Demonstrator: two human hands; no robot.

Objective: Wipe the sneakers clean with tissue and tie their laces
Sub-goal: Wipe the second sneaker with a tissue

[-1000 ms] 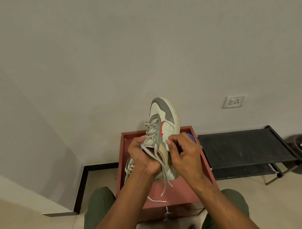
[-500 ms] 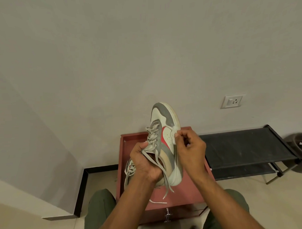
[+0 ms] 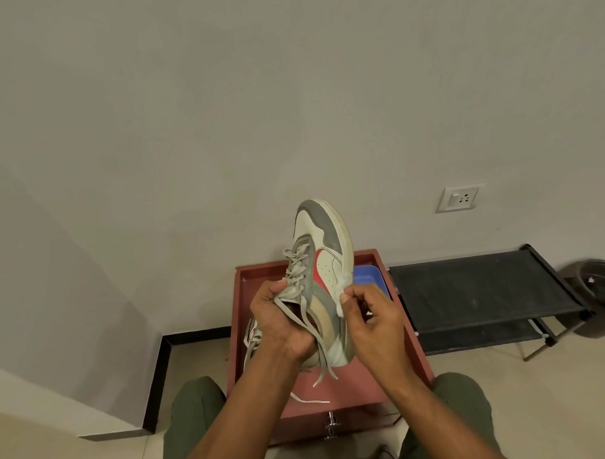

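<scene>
Since a second ago your right hand (image 3: 372,316) has slid its tissue (image 3: 342,293) up the sole edge. Above the red table (image 3: 406,332), your left hand (image 3: 280,324) grips the toe-up sneaker (image 3: 324,263); your right pinches the tissue, pressed against the sole.
</scene>
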